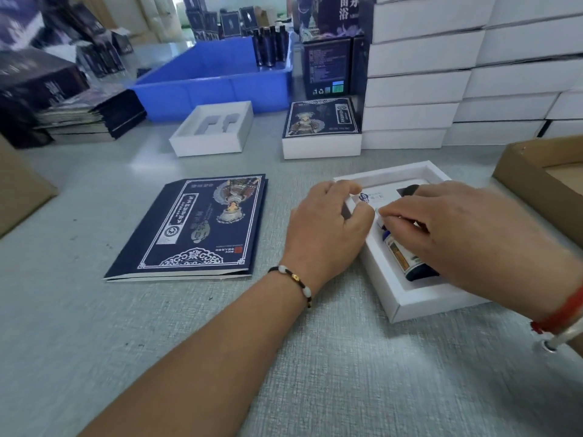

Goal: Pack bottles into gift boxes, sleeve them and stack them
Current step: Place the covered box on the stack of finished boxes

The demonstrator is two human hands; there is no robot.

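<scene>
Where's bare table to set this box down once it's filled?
Bare table lies in front of the flat sleeve, and between that sleeve and the empty tray. It is crowded around both hands at the open box and by the white stacks.

The counter (94, 326) is covered in a pale grey, finely woven-looking matt surface. The box (407, 305) is white matt card, as are the boxes stacked behind (419, 89). The bottle (407, 260) in it looks glossy, dark blue with a printed label. The flat sleeve (195, 228) is navy printed card with silvery, slightly shiny patterning. The crate (217, 80) is smooth blue plastic with a sheen. The carton (536, 178) is plain brown cardboard, matt.
</scene>
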